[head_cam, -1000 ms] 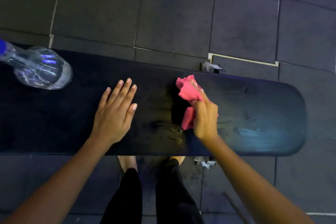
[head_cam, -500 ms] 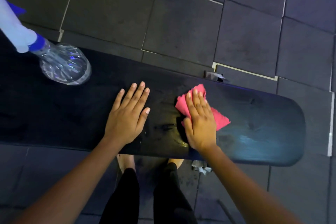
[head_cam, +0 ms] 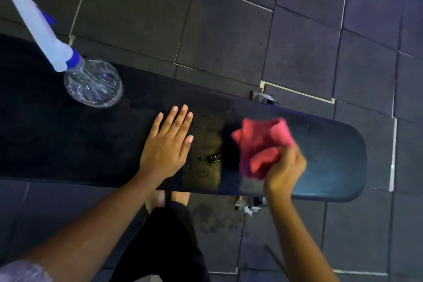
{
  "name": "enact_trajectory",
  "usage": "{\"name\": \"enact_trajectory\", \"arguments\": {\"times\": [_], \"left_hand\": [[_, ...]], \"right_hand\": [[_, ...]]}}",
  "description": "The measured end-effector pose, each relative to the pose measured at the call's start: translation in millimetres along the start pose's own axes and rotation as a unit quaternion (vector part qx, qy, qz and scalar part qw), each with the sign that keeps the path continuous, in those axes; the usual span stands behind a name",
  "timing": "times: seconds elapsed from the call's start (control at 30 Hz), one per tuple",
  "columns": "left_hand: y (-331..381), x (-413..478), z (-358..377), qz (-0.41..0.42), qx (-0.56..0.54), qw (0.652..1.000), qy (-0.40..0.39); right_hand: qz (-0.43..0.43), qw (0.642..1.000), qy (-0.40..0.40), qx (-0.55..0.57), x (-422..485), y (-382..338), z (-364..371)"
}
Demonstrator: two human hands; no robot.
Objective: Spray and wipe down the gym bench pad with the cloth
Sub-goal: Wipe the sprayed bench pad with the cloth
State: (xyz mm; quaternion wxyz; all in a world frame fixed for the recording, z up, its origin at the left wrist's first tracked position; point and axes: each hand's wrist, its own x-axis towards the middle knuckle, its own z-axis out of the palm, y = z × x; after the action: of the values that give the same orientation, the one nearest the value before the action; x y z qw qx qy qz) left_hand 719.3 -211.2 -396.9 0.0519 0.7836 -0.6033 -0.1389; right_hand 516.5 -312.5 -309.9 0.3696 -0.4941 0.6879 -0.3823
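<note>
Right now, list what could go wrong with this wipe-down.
1. The clear plastic spray bottle stands on the black bench pad; a wide sweep or a jolt might topple it.
2. The left hand lies flat beside a wet-looking patch and could slip.
3. The right hand holds the pink cloth bunched, so coverage may be patchy.

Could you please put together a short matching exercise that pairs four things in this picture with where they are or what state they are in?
Column one:
1. spray bottle
2. pink cloth
3. left hand
4. bench pad

Column two:
A. bunched up in the right hand
B. lies under both hands, black
C. flat, palm down, holds nothing
D. stands at the pad's far edge, to the left

Pairs: 1-D, 2-A, 3-C, 4-B
</note>
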Motion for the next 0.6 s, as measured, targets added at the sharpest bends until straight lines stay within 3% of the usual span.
{"name": "enact_trajectory", "arguments": {"times": [0.07, 0.1, 0.17, 0.23, 0.43, 0.6], "left_hand": [[1, 1, 0, 0.001, 0.0, 1.0, 0.001], [0, 1, 0, 0.002, 0.001, 1.0, -0.001], [0, 1, 0, 0.001, -0.001, 1.0, -0.001], [0, 1, 0, 0.0, -0.002, 1.0, 0.004], [0, 2, 1, 0.0, -0.001, 1.0, 0.004], [1, 3, 0, -0.002, 0.006, 1.0, -0.006]], "right_hand": [[-0.021, 0.996, -0.064, -0.051, 34, -4, 15], [-0.055, 0.978, -0.133, -0.154, 48, -1, 26], [-0.157, 0.872, -0.25, -0.39, 65, 17, 47], [-0.213, 0.811, -0.259, -0.479, 67, 32, 61], [-0.225, 0.839, -0.217, -0.446, 59, 41, 61], [-0.233, 0.853, -0.246, -0.396, 21, 42, 48]]}}
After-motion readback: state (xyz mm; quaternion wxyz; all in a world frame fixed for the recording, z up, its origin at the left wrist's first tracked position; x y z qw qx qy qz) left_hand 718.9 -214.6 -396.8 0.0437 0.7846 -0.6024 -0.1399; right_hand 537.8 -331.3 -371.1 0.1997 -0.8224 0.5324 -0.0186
